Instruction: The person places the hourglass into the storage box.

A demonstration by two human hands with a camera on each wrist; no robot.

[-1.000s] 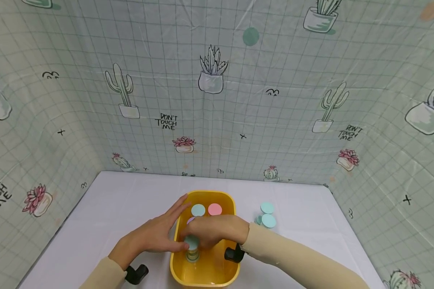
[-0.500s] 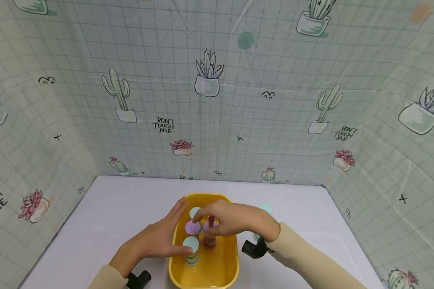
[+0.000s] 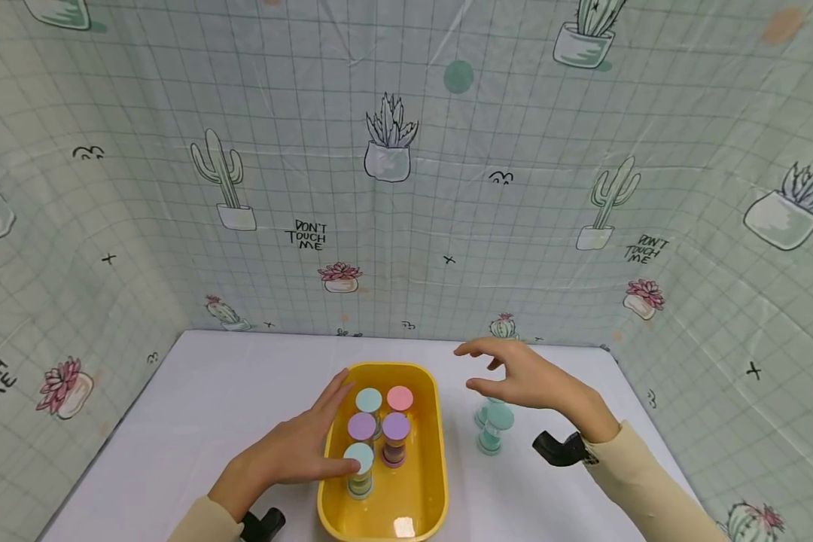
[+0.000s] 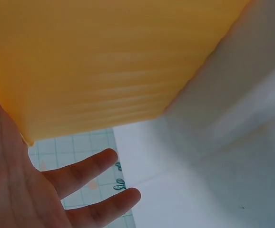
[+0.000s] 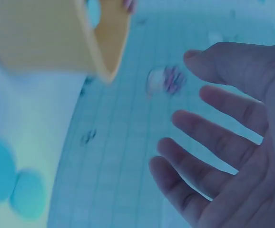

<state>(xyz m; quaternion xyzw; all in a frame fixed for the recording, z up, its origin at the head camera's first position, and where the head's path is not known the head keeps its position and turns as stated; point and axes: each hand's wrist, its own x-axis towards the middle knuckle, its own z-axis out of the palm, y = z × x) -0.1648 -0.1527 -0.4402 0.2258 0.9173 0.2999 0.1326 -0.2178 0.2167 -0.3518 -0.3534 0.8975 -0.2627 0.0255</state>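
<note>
A yellow bin holds several small upright clear cylinders with coloured round ends, shaped like sand timers. Two purple-ended ones stand mid-bin, a pink-ended one and a light-blue one behind them. My left hand rests at the bin's left rim with fingers spread, its thumb overlapping the top of the front light-blue cylinder. In the left wrist view, two fingers stretch past the bin's outer wall. My right hand is raised to the right of the bin, fingers apart and holding nothing.
Several teal-ended cylinders stand on the white tabletop right of the bin, below and in front of my right hand. A grid-patterned cloth with cactus drawings rises behind and at both sides.
My right hand has come up out of the bin and moved right, having left a purple-ended cylinder standing inside. The left hand has stayed at the rim.
</note>
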